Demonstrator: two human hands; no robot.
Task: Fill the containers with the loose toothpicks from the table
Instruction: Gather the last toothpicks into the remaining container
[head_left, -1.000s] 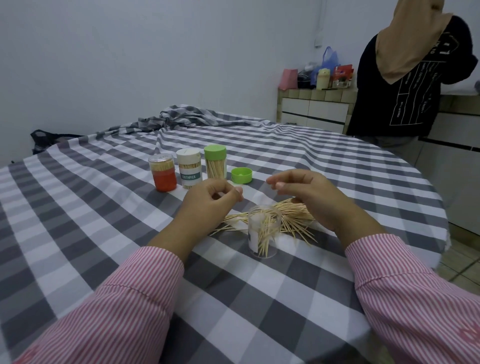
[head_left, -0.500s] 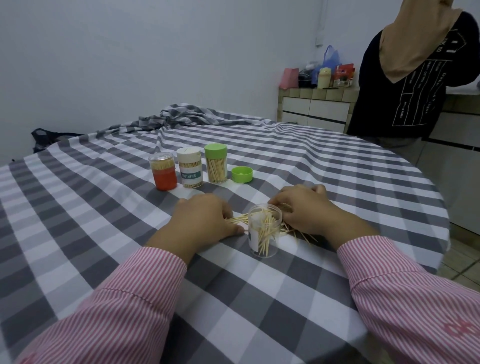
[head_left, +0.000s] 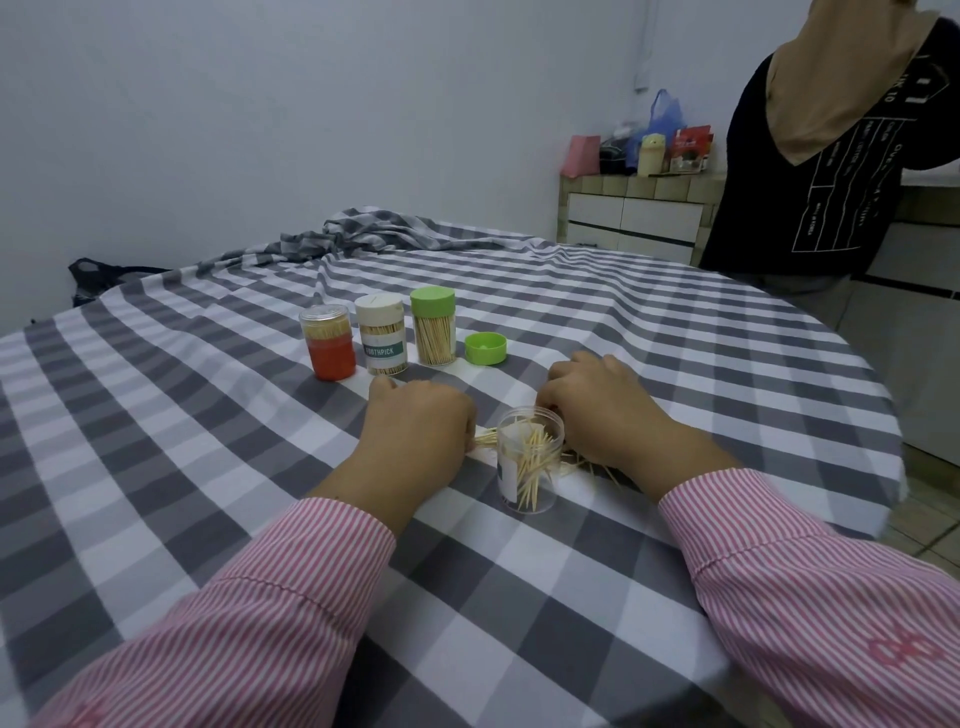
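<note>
An open clear container (head_left: 530, 470), partly filled with toothpicks, stands on the checked tablecloth between my hands. The loose toothpicks (head_left: 584, 464) lie in a pile just behind it, mostly covered by my hands. My left hand (head_left: 415, 431) is down on the cloth, fingers curled, with a bundle of toothpick ends sticking out toward the container. My right hand (head_left: 597, 410) rests on the pile from the other side, fingers curled down over it; its fingertips are hidden.
Three closed containers stand in a row farther back: a red one (head_left: 328, 343), a white-lidded one (head_left: 382, 335) and a green-lidded one (head_left: 434, 326). A loose green lid (head_left: 485, 348) lies beside them. A person (head_left: 831, 156) stands at the table's far right. The table edge (head_left: 883, 415) is to the right.
Both hands have come down from above the table onto the toothpick pile and closed in on it from each side. The clear container has stayed put.
</note>
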